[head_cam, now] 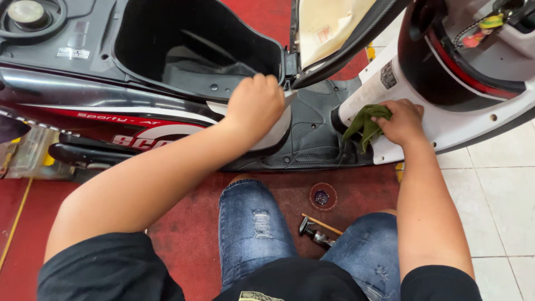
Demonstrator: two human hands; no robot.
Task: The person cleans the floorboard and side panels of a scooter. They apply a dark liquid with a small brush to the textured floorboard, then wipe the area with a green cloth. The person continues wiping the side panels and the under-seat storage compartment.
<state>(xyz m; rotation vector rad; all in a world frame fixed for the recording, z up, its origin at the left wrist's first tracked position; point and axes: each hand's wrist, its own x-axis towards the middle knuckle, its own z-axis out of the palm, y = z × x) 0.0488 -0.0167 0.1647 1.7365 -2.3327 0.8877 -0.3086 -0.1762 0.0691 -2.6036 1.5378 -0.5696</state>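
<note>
1. Knees in torn blue jeans (253, 223) are crouching on the red mat (184, 234), just before the scooter (167, 95).
2. Left hand (255, 106) is resting as a closed fist on the scooter's white side panel, beside the open under-seat compartment (195, 50).
3. Right hand (404, 122) is clutching a green cloth (365, 124), pressing it against the scooter's white front panel.
4. Small dark tool (315, 234) is lying on the mat between the knees, near the scooter's footboard.

A white rectangular sticker (73, 53) lies on the scooter's grey panel (89, 39) beside the fuel cap (26, 13)
</note>
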